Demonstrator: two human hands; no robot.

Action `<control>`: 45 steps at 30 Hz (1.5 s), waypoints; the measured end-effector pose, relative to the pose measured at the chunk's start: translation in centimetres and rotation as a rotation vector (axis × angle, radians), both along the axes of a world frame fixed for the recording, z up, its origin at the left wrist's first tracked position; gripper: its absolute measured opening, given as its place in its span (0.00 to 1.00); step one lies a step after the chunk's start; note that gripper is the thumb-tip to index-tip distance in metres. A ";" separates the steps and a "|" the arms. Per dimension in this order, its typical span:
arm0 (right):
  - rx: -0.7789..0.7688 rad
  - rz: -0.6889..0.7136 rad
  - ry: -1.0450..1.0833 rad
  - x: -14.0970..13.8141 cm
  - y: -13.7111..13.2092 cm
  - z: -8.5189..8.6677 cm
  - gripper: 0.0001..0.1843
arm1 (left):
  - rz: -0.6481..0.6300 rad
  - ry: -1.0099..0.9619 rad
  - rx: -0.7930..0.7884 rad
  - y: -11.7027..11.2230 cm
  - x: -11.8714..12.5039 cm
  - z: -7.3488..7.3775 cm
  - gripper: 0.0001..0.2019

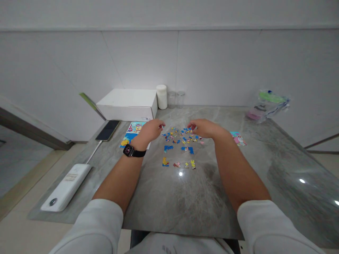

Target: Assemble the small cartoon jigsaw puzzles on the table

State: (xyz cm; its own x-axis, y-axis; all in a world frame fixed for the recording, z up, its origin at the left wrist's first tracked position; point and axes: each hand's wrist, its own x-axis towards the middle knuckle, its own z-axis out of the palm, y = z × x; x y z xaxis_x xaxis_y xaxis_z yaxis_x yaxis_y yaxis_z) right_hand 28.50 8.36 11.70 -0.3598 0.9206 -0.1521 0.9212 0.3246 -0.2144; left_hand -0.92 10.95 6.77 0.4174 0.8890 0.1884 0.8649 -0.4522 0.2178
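Loose jigsaw puzzle pieces lie scattered in the middle of the table. At their left edge is my left hand, fingers curled into a pinch; what is in it, if anything, is too small to make out. My right hand is at the right edge of the pile with its fingers bent together over pieces, their tips partly hidden. Closer to me lie a joined blue corner section, a second blue section, a yellow-and-blue section, a pinkish section and yellow pieces.
Picture sheets lie partly under my left forearm, and a pink-and-blue card beyond my right. A phone is cabled to a white power bank. Behind stand a white box, a white cylinder, glass jars and a plastic bag.
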 end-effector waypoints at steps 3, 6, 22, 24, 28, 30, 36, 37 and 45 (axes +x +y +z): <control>-0.006 -0.009 -0.039 0.4 -0.6 0.1 0.21 | 0.031 0.113 -0.053 -0.1 -1.1 -0.6 0.17; 0.006 -0.015 -0.040 0.5 -1.2 0.6 0.21 | -0.003 0.166 -0.107 -0.2 -0.9 -1.0 0.20; 0.013 0.001 0.005 0.1 -3.0 1.8 0.20 | -0.057 0.122 -0.112 0.2 0.4 -3.4 0.24; 0.017 0.007 0.016 0.1 -3.1 1.9 0.20 | -0.070 0.122 -0.093 0.3 0.4 -3.3 0.23; 0.015 0.009 0.013 0.0 -3.3 2.0 0.21 | -0.080 0.145 -0.083 0.4 0.5 -3.3 0.17; 0.013 0.006 0.018 -0.1 -3.3 2.0 0.21 | -0.055 0.155 -0.092 0.4 0.4 -3.4 0.15; 0.016 0.003 0.003 -0.3 -3.4 2.2 0.20 | -0.064 0.123 -0.071 0.4 0.3 -3.3 0.18; 0.013 0.001 0.000 -0.3 -3.4 2.3 0.20 | -0.093 0.119 -0.072 0.4 0.3 -3.3 0.19; 0.017 -0.021 -0.005 -0.6 -3.8 2.6 0.19 | -0.097 0.111 -0.091 0.7 0.3 -3.6 0.16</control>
State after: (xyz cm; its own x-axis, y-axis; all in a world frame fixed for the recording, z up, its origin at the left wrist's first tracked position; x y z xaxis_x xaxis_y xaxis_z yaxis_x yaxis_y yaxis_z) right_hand 27.85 4.58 14.30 -0.3396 0.9304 -0.1375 0.9289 0.3088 -0.2045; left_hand -0.60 11.66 3.13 0.5155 0.8550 0.0569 0.8394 -0.5172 0.1670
